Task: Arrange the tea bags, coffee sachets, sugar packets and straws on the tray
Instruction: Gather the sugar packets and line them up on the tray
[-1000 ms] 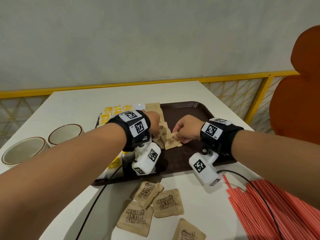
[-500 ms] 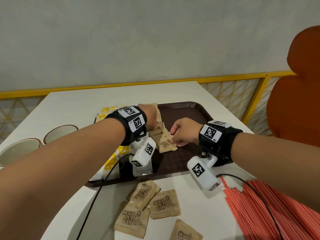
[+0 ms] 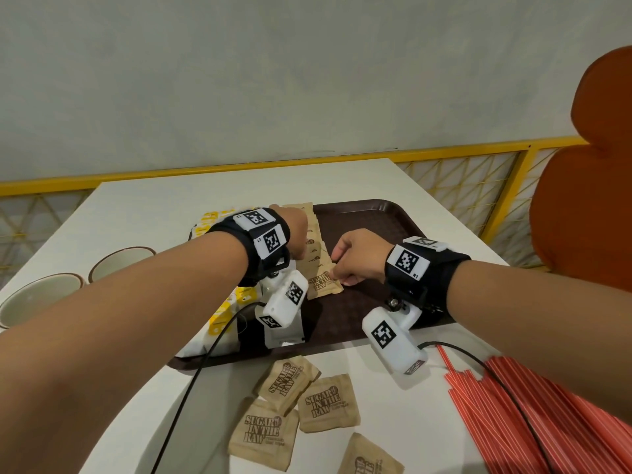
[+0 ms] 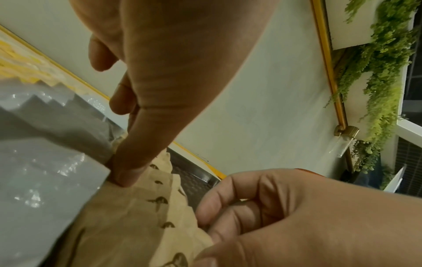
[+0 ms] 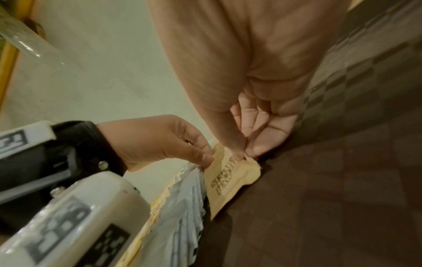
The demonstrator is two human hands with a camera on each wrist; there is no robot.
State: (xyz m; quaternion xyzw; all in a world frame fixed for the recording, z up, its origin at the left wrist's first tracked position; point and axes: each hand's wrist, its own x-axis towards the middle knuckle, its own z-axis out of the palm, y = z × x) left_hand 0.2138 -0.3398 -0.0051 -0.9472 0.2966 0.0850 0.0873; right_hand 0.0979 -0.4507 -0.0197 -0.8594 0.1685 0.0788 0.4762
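Note:
On the brown tray (image 3: pixel 369 227), brown sugar packets (image 3: pixel 313 241) stand in an overlapping row beside white and yellow sachets (image 3: pixel 222 316). My left hand (image 3: pixel 300 246) holds the row; its thumb tip (image 4: pixel 123 174) presses on the packets against a white sachet. My right hand (image 3: pixel 345 268) pinches the upper corner of the nearest sugar packet (image 3: pixel 323 285), which lies flat at the row's front end. The right wrist view shows that pinch (image 5: pixel 242 155) and the printed packet (image 5: pixel 230 180). Several loose sugar packets (image 3: pixel 328 403) lie on the table in front of the tray. Red straws (image 3: pixel 547 425) are heaped at bottom right.
Two empty bowls (image 3: pixel 41 297) (image 3: pixel 119 261) stand at the left on the white table (image 3: pixel 154 206). An orange chair (image 3: pixel 588 206) is at the right, a yellow railing (image 3: pixel 444 152) behind. Black cables trail from both wrists over the table's front.
My right hand has drawn the nearest sugar packet a little left, closer to the row. The left hand stays on the row.

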